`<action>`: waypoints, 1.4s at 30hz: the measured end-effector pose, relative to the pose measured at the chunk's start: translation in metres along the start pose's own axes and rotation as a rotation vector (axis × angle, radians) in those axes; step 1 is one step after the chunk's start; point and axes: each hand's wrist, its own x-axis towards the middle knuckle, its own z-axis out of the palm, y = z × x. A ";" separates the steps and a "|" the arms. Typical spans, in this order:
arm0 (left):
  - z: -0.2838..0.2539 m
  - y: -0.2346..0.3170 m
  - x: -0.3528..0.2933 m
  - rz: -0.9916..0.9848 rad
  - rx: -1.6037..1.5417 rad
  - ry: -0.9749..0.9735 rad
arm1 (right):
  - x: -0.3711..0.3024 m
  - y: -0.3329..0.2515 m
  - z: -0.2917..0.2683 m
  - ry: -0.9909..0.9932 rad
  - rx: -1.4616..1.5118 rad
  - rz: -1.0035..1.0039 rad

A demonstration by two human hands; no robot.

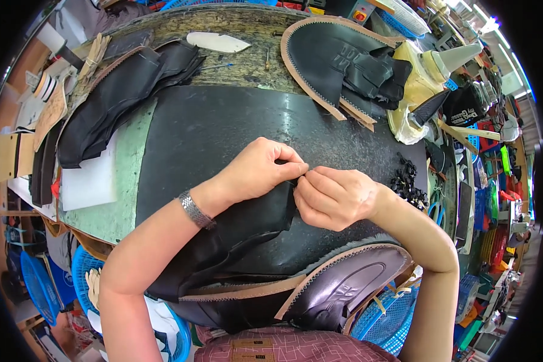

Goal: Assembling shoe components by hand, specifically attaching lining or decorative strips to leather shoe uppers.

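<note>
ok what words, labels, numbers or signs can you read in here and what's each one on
Black item at the right: pale lettering, which I won't copy out.
Brown patch on the maroon cloth at the lower edge: small markings, too small to read.
Black piece being handled: none I can make out.

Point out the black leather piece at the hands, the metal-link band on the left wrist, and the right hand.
Black leather piece [253,218]: head view, on its broad face.
Metal-link band [194,209]: head view, middle of its links.
Right hand [339,196]: head view, middle of the hand.
</note>
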 end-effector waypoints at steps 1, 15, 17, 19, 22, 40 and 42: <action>-0.003 0.000 -0.001 0.004 -0.001 0.004 | 0.001 0.001 0.001 0.007 -0.006 0.003; -0.011 0.001 -0.050 0.148 0.209 0.307 | -0.022 0.121 0.001 -0.626 0.028 0.592; -0.011 0.009 -0.066 0.204 0.282 0.389 | 0.027 0.107 -0.008 -0.301 0.482 1.051; -0.008 0.016 -0.086 0.282 0.394 0.445 | 0.063 0.079 -0.007 -0.282 0.732 1.147; 0.004 0.021 -0.110 0.594 0.675 0.460 | 0.090 0.033 0.013 -0.305 1.363 1.488; 0.033 -0.029 -0.106 0.280 0.767 0.270 | 0.127 0.029 0.059 -0.442 0.323 -0.313; 0.028 -0.027 -0.109 0.180 0.735 0.214 | 0.141 0.024 0.060 -0.626 0.362 -0.375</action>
